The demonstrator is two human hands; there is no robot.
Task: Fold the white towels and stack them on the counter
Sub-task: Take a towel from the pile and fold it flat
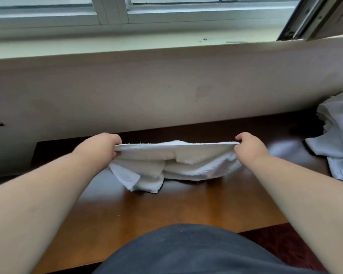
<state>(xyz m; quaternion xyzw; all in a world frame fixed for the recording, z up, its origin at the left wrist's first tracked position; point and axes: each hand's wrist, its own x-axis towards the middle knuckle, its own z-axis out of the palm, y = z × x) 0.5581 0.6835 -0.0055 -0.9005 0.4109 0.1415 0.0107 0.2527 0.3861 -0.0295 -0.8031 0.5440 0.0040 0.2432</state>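
A white towel (174,163) is stretched between my two hands above the brown wooden counter (166,208). My left hand (103,145) pinches its left top corner and my right hand (249,147) pinches its right top corner. The top edge is pulled taut and level. The rest of the towel hangs in bunched folds, and its lower part rests on the counter.
A pile of white towels (337,135) lies on the counter at the far right, partly cut off by the frame. A beige wall and a window sill (166,46) rise just behind the counter. My dark-clothed body (196,252) is against the counter's front edge.
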